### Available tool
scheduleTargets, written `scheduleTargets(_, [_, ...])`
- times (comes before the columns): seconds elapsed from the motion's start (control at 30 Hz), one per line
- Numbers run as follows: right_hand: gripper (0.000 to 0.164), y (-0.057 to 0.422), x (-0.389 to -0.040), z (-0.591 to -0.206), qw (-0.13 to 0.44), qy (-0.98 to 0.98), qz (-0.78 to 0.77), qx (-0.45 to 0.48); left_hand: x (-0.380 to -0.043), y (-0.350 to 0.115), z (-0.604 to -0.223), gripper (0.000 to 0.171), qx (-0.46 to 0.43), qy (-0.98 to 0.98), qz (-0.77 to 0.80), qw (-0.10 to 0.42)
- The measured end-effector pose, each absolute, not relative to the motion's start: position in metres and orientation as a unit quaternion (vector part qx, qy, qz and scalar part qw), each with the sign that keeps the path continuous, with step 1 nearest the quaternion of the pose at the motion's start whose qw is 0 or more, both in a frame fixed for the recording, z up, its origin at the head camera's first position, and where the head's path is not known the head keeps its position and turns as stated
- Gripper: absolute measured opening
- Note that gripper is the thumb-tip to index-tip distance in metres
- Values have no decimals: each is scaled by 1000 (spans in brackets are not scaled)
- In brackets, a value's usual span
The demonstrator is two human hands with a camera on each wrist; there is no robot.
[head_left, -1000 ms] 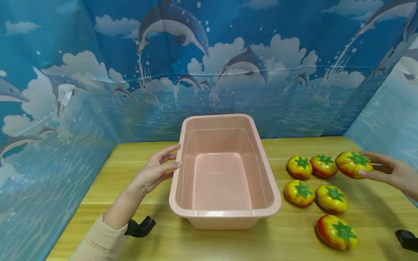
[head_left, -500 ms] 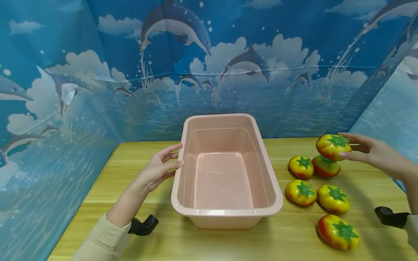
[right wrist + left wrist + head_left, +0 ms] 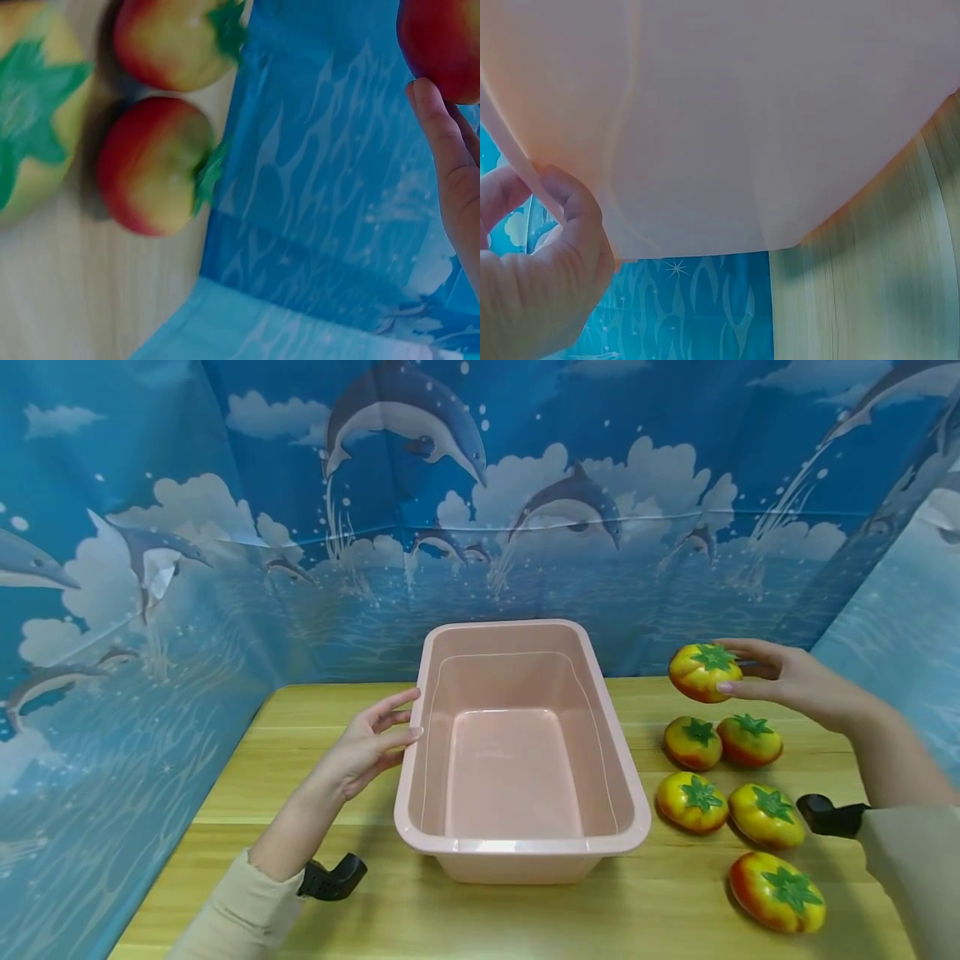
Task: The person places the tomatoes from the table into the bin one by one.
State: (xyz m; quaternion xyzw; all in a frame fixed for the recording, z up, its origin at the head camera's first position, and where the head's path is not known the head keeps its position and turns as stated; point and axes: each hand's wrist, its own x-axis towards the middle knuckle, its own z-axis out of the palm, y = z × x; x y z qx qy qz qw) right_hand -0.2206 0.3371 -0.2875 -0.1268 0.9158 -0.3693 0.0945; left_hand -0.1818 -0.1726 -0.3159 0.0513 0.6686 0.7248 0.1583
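Observation:
A pink plastic basin [image 3: 517, 843] stands in the middle of the table. My left hand [image 3: 367, 745] grips its left rim; in the left wrist view the thumb and fingers of that hand [image 3: 547, 262] pinch the rim from both sides. My right hand [image 3: 798, 681] holds a yellow-red toy persimmon [image 3: 705, 673] with a green leafy top, raised above the table to the right of the basin. In the right wrist view only part of this persimmon [image 3: 446, 45] shows, at the upper right edge. Inside the basin I see just its bare pink floor.
Several more toy persimmons [image 3: 690, 802] lie on the wooden table [image 3: 645, 918] right of the basin, one [image 3: 777, 893] nearer the front. A blue dolphin-print curtain [image 3: 525, 568] closes off the back and both sides. Black wrist cameras [image 3: 333, 878] jut out below both hands.
My right hand has carried the persimmon left and up, from the table's right side to above the back persimmons. The left hand keeps its grip on the basin rim.

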Motion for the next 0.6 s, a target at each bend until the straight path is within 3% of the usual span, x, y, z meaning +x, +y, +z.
scheduleTargets(0.6, [68,277,-244,-263,98,898,-396,-166,-181,-171,-316,64,44,659,735,152])
